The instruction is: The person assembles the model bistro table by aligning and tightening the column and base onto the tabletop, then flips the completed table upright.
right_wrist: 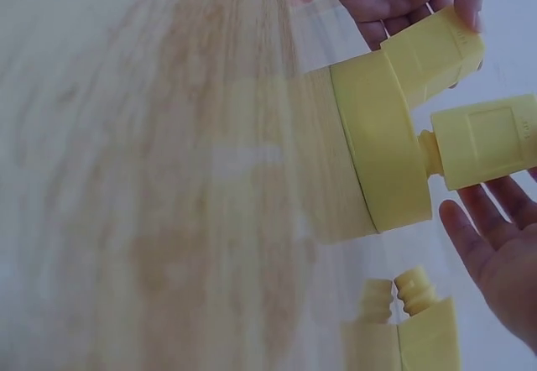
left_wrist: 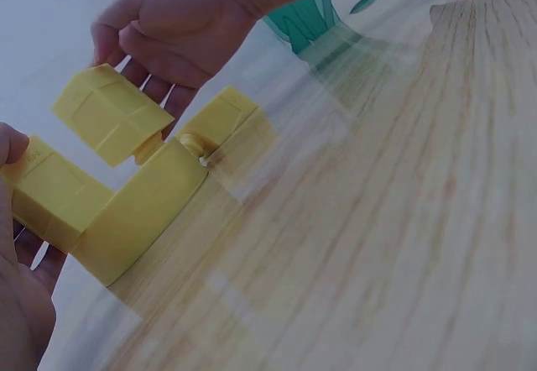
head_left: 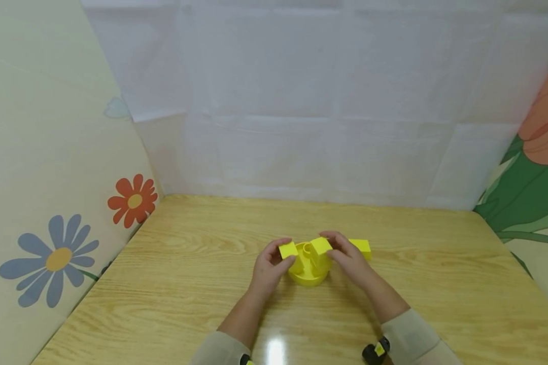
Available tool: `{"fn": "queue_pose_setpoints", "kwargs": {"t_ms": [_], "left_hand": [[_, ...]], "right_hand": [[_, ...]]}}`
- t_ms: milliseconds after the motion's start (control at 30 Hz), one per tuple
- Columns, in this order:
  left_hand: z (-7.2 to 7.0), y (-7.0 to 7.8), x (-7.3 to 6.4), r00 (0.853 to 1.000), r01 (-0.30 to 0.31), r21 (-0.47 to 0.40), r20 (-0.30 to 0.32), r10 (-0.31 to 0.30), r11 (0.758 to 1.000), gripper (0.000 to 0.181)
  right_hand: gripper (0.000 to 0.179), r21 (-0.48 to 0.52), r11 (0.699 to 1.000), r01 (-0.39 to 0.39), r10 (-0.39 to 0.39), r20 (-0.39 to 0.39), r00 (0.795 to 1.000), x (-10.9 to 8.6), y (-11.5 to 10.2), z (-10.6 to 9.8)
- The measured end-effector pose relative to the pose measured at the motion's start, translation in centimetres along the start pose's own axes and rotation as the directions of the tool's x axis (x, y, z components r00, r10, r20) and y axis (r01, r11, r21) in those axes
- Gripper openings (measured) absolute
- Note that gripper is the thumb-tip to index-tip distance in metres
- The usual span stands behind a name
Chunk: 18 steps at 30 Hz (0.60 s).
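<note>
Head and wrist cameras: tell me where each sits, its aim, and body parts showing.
Head: worn on head, forward and down at table; left hand, right hand, sleeves.
Left wrist: on that wrist, facing yellow base; left hand at left edge, right at top.
Right wrist: on that wrist, facing base; right hand at right edge, left at top.
Shared by both wrist views: base, hands, separate yellow block.

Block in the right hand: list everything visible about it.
The block is yellow and looks like hard plastic: a boxy, flat-sided body with a rectangular panel outlined on one face and a narrower, ridged neck at its lower end. Faint marks near its top are too small to read. It stands roughly upright, neck down, over the round base. The right hand holds it between thumb and fingers. How far the neck is seated is hidden.
</note>
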<state>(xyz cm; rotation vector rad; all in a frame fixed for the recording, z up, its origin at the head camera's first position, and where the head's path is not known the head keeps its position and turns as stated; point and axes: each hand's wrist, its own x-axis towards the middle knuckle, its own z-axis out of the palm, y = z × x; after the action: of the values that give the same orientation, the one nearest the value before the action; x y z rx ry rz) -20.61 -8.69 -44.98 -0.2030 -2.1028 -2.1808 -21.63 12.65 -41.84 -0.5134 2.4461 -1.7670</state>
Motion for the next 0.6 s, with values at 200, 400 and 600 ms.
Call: {"fn": "queue_pose_setpoints", "kwargs": {"t_ms": [200, 400, 600], "left_hand": [[-0.06, 0.12, -0.04, 1.000, -0.013, 0.012, 0.006, 0.013, 1.000, 0.039], [-0.12, 0.07, -0.02, 1.000, -0.013, 0.009, 0.010, 0.013, 1.000, 0.039], [-0.15, 0.03, 0.00, 1.000, -0.003, 0.010, 0.010, 0.003, 1.000, 0.039]], "right_hand": [[0.041, 0.048, 0.999, 0.017, -0.015, -0.031, 0.999, -0.24, 0.41, -0.19], [0.043, -0.017, 1.000, -0.016, 0.015, -0.071, 0.997, -0.49, 0.73, -0.28], [0.056, -0.043, 0.996, -0.083, 0.080, -0.061, 0.995, -0.56, 0.56, -0.34]]}}
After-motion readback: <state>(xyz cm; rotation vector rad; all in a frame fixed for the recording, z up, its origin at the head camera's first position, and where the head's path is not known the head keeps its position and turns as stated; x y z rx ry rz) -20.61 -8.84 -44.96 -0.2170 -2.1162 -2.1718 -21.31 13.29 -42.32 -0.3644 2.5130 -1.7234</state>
